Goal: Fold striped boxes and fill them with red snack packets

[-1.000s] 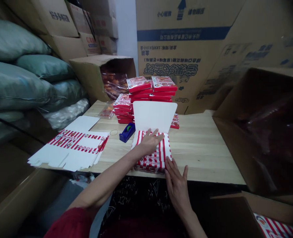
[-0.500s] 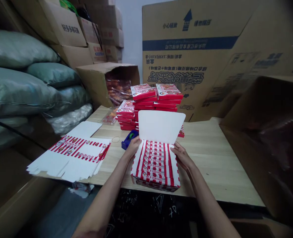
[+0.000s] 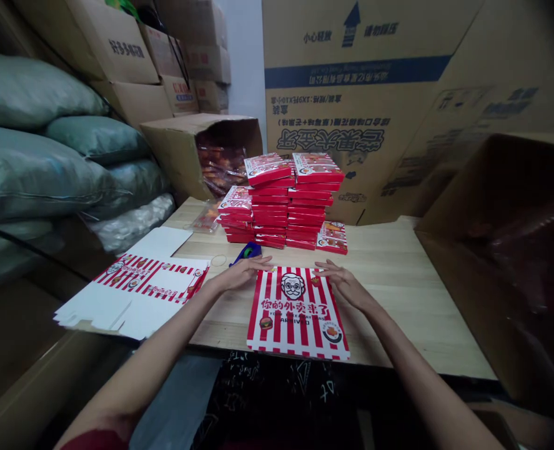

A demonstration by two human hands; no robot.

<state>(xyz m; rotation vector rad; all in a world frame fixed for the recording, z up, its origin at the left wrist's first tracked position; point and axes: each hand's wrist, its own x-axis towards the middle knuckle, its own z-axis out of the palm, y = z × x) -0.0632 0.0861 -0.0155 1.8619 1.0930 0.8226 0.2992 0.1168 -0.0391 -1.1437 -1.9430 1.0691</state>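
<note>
In front of me at the table's near edge lies a red-and-white striped carton [image 3: 288, 312], its printed lid folded down over the top. My left hand [image 3: 245, 270] rests at the far left corner of the lid, fingers stretched out. At the far right corner is my right hand [image 3: 342, 280], its fingers also extended over the lid's edge. Neither hand grips anything. The small packs inside the carton are hidden by the lid. Just beyond my left hand sits a blue tape dispenser [image 3: 247, 252] with a green roll.
Stacked small red boxes [image 3: 270, 212] stand behind the carton. Flat striped carton blanks [image 3: 131, 294] lie at left. An open cardboard box [image 3: 168, 140] holds wrapped packs at the back. Large sacks [image 3: 33, 162] pile up left; another brown box [image 3: 483, 250] stands right.
The white lid flap, upright before, has come down over the packs, showing its printed face. Both hands have gone from holding the carton's sides to lying along its far edge.
</note>
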